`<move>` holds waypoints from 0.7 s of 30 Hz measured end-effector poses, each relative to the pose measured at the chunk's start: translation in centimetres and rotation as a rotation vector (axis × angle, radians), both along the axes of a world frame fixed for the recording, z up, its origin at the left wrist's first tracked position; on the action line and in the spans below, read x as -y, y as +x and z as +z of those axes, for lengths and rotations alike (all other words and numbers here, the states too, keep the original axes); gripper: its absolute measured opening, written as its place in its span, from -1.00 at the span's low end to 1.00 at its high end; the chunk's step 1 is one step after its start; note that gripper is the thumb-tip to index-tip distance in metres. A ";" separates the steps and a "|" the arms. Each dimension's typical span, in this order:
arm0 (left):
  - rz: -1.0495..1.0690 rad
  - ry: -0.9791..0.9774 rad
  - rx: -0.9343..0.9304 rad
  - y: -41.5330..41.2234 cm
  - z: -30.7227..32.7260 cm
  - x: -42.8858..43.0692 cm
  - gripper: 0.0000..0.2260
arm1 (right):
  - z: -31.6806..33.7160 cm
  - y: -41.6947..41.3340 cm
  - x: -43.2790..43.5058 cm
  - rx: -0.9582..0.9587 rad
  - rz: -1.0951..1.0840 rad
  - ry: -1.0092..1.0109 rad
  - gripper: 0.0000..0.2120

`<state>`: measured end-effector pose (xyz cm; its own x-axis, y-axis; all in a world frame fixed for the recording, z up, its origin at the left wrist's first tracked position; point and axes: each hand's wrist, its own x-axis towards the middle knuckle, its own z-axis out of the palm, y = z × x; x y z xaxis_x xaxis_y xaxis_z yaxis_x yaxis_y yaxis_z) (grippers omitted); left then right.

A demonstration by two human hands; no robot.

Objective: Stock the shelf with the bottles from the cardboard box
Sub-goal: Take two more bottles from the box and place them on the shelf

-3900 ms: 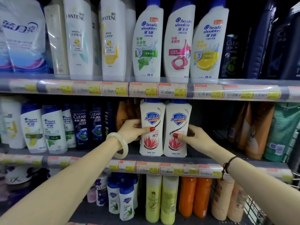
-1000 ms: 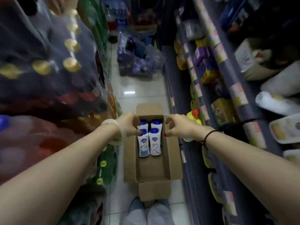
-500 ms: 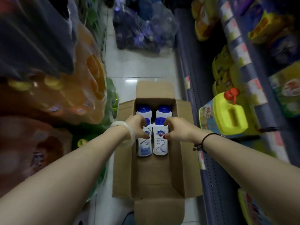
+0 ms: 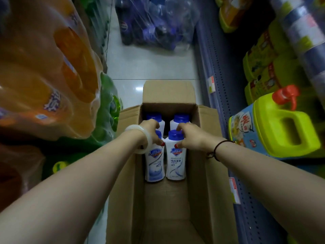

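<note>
An open cardboard box [image 4: 202,173] sits on the aisle floor below me. Inside stand several white Safeguard bottles with blue caps. My left hand [image 4: 151,132] is closed around the top of the near left bottle [image 4: 155,166]. The fingers of my right hand [image 4: 190,138] wrap the cap and shoulder of the near right bottle [image 4: 175,164]. Two more bottles, the far left bottle [image 4: 154,118] and the far right bottle [image 4: 181,118], stand behind them at the box's far end. The near half of the box floor is bare cardboard.
Shrink-wrapped packs of orange drink bottles [image 4: 44,76] crowd the left side. A blue shelf unit [image 4: 228,120] runs along the right, holding a lime-green jug [image 4: 281,127] with a red cap. A plastic-wrapped pack of dark bottles [image 4: 154,23] lies on the white tiled floor ahead.
I turned from the shelf, where both hands held Safeguard bottles, down to the box. Over the last second my hands dropped into it and closed on the two near bottles.
</note>
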<state>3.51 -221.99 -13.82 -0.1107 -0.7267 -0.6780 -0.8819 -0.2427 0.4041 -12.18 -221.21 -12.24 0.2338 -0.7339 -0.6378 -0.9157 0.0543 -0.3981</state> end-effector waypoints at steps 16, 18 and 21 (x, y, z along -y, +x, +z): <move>0.098 0.016 0.019 -0.3 -1.5 0.0 -0.49 | -2.2 0.3 1.1 -0.100 -0.085 0.032 -0.59; 0.100 0.004 0.028 -0.3 -1.9 -0.1 -0.54 | -2.4 0.3 1.1 -0.111 -0.089 0.029 -0.61; 0.104 -0.003 0.044 -0.3 -2.1 -0.2 -0.57 | -2.5 0.4 1.1 -0.129 -0.097 0.036 -0.63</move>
